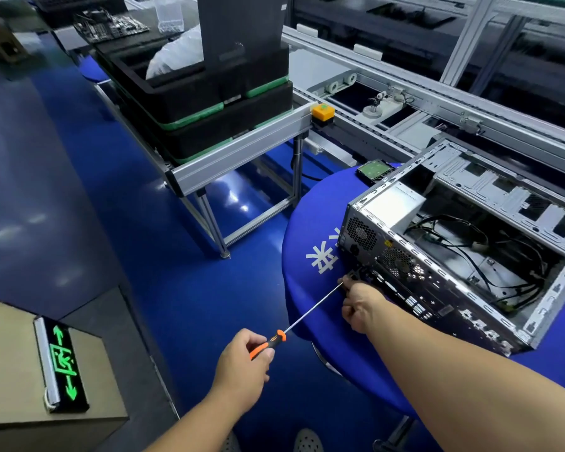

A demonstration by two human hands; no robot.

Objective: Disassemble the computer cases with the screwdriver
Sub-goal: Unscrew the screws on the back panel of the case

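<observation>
An open silver computer case lies on its side on a round blue-covered table, its rear panel facing me and black cables showing inside. My left hand grips the orange-and-black handle of a long screwdriver. The thin shaft slants up to the right, and its tip reaches the lower left corner of the rear panel. My right hand rests against that same corner, fingers curled at the screwdriver's tip; whether they pinch the tip or a part of the case is hidden.
A hard drive lies on the table beyond the case. Black trays are stacked on an aluminium conveyor stand to the left. A conveyor line with a yellow button box runs behind. A lit green sign sits on a box at lower left.
</observation>
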